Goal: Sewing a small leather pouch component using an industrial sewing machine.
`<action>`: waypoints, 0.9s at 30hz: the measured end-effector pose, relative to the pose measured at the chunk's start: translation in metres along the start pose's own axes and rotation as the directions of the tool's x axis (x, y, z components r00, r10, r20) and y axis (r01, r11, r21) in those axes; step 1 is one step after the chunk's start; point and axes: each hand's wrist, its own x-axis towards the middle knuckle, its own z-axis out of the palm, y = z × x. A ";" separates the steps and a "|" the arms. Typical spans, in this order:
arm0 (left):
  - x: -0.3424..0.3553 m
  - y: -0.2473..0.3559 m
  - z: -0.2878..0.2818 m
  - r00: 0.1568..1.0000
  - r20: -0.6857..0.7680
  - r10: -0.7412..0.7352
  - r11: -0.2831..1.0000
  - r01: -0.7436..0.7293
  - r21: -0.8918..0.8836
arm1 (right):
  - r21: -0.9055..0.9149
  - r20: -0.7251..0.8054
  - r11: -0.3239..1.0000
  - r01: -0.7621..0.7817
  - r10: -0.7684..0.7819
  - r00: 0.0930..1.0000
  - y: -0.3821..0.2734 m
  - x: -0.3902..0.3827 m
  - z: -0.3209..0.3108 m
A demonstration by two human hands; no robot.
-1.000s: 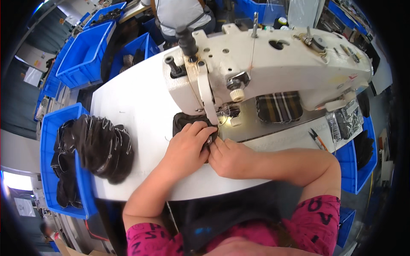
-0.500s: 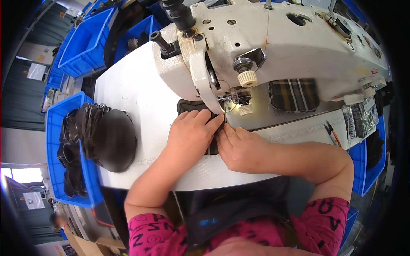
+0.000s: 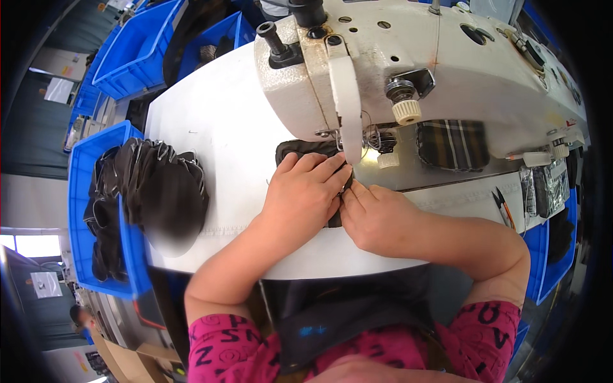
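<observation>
Both hands press a dark fabric piece flat at the needle of a sewing machine.

The left hand (image 3: 305,191) lies palm-down with fingers spread flat on the dark fabric piece (image 3: 300,149); the right hand (image 3: 377,217) rests beside it, fingertips touching the left hand's fingers just before the needle area (image 3: 373,145). Neither hand closes around the piece: both hold it down against the white table (image 3: 217,115). Most of the piece is hidden under the hands; its far edge shows beyond the left fingertips, under the machine head (image 3: 408,57). The near table edge runs just below the wrists. To the left, a pile of dark pieces (image 3: 163,188) overhangs a blue bin (image 3: 80,210). To the right, a plaid patch (image 3: 453,143) lies under the machine arm and snips (image 3: 503,205) lie near the table edge.
</observation>
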 end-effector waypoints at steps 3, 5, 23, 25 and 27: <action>0.000 -0.001 0.001 1.000 -0.010 0.014 1.000 -0.014 -0.002 | 0.007 0.029 1.000 -0.004 0.004 1.000 0.000 0.001 -0.002; 0.001 -0.002 0.001 1.000 -0.010 0.020 1.000 -0.020 0.014 | 0.004 0.027 1.000 -0.029 0.029 0.999 -0.001 0.000 -0.001; 0.004 -0.010 -0.003 0.992 -0.075 0.099 0.991 -0.105 -0.084 | -0.101 0.059 0.994 -0.032 0.038 0.998 -0.007 -0.003 -0.005; 0.004 -0.013 -0.003 0.993 -0.066 0.098 0.986 -0.106 -0.125 | -0.109 0.055 0.994 -0.033 0.039 0.998 -0.008 -0.003 -0.004; 0.004 -0.015 -0.001 0.994 -0.058 0.096 0.981 -0.105 -0.165 | -0.117 0.056 0.993 -0.031 0.038 0.998 -0.008 -0.003 -0.005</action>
